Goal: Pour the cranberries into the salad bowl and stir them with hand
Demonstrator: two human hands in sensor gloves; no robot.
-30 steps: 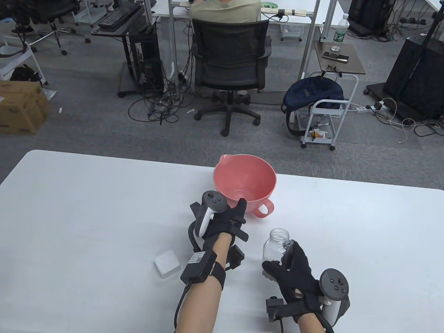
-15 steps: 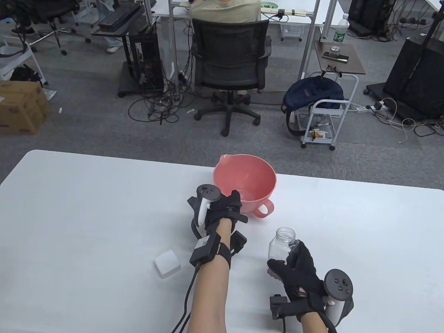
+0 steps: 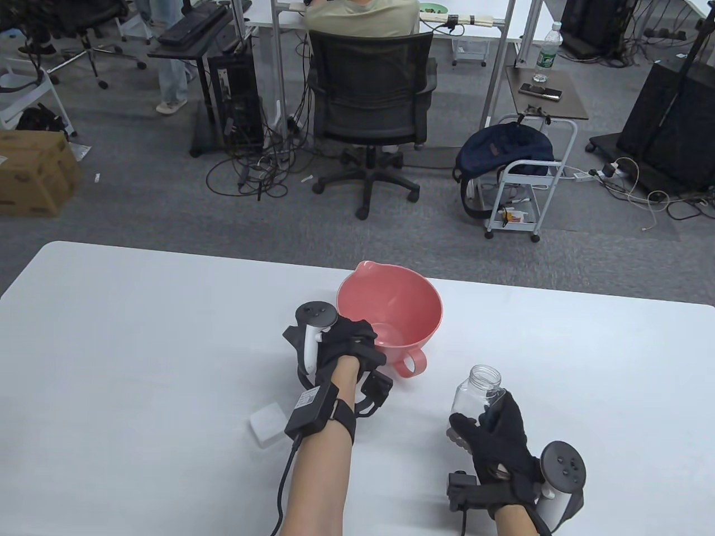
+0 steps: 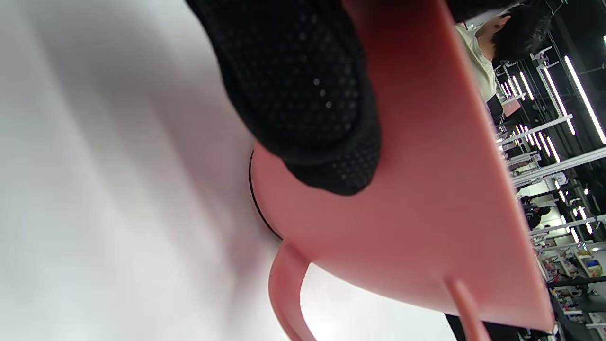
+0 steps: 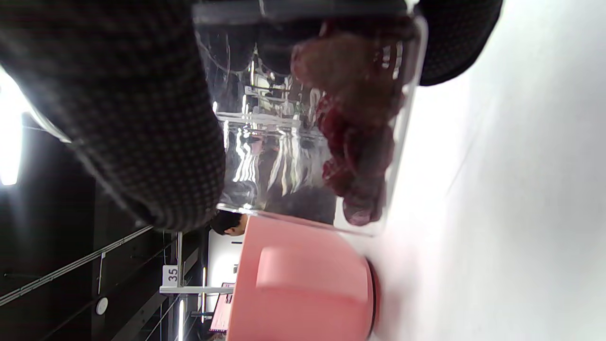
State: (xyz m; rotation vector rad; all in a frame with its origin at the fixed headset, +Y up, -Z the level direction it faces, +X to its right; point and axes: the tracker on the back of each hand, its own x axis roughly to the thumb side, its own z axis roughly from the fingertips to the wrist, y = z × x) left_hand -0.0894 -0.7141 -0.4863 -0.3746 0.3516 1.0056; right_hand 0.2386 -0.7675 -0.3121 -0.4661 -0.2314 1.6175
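Observation:
The pink salad bowl (image 3: 416, 290) with a handle stands mid-table. My left hand (image 3: 352, 343) grips its near rim; in the left wrist view a gloved finger (image 4: 307, 94) presses on the bowl's outer wall (image 4: 426, 199). My right hand (image 3: 494, 432) holds a clear open jar (image 3: 477, 391) upright to the right of the bowl, just above the table. Through the jar's wall (image 5: 279, 156) in the right wrist view, dark red cranberries (image 5: 360, 142) lie at the bottom, with the bowl (image 5: 303, 293) beyond.
A small white lid (image 3: 267, 425) lies on the table left of my left forearm. The white table (image 3: 139, 335) ends at its far edge just behind the bowl. A person in an office chair (image 3: 368, 95) sits beyond, off the table.
My left hand has closed on the bowl's near rim and drawn the bowl slightly nearer and to the left. My right hand has carried the jar to the right.

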